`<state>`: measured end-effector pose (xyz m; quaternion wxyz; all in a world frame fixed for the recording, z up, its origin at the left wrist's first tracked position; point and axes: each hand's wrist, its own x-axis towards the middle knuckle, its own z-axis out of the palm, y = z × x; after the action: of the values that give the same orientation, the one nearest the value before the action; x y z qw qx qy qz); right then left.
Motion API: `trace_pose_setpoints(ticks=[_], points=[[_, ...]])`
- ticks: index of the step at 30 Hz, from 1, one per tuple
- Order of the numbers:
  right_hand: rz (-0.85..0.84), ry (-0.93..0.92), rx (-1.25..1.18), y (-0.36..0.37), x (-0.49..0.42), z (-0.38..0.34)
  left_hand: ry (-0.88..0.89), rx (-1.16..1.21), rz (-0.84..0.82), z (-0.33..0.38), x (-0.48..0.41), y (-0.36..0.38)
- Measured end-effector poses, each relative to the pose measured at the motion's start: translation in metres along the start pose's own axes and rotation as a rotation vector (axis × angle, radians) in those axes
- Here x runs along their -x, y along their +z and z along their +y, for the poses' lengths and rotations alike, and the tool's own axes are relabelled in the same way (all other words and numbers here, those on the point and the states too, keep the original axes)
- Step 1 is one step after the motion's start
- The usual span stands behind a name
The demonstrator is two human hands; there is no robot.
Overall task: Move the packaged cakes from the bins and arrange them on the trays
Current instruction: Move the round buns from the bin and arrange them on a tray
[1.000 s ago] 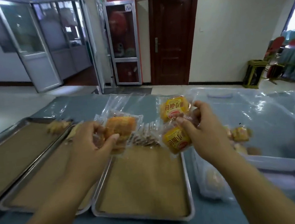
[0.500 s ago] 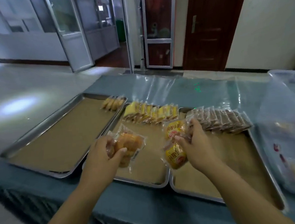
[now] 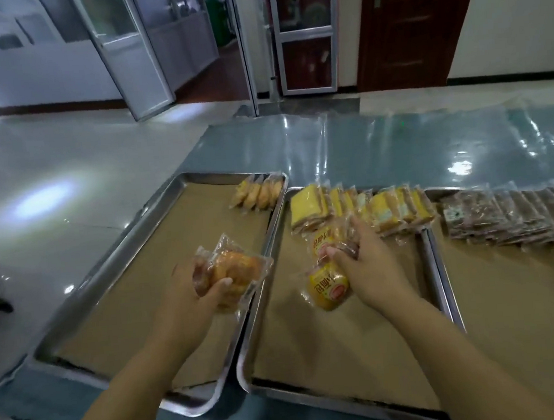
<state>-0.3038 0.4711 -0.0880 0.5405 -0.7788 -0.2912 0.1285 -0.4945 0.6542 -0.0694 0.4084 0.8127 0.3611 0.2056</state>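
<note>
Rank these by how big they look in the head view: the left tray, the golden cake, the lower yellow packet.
1. left tray
2. golden cake, held in the left hand
3. lower yellow packet, but the right hand hides part of it, so the last two are unsure.

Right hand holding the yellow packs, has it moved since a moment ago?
Yes. The right hand moved left, from the seam by the right tray to over the middle tray, near the yellow cake row.

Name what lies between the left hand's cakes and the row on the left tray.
Only bare brown paper in the left tray, in head view; the left hand holds its cakes apart from that row.
</note>
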Motion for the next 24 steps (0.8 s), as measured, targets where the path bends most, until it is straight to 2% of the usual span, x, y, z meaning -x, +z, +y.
trace_pose_setpoints(ticks=[6,12,18,24], points=[[-0.006,0.022,0.236,0.051,-0.036,-0.011,-0.029,0.016,-0.048,-0.038,-0.053,-0.025],[0.065,0.056,0.286,0.12,-0.068,-0.026,0.046,0.028,-0.074,-0.076,-0.119,-0.056],[0.195,0.167,0.288,0.207,-0.111,-0.049,0.142,-0.054,-0.176,-0.129,-0.206,-0.098],[0.32,0.188,0.303,0.266,-0.164,-0.074,0.215,-0.112,-0.157,-0.155,-0.276,-0.109]])
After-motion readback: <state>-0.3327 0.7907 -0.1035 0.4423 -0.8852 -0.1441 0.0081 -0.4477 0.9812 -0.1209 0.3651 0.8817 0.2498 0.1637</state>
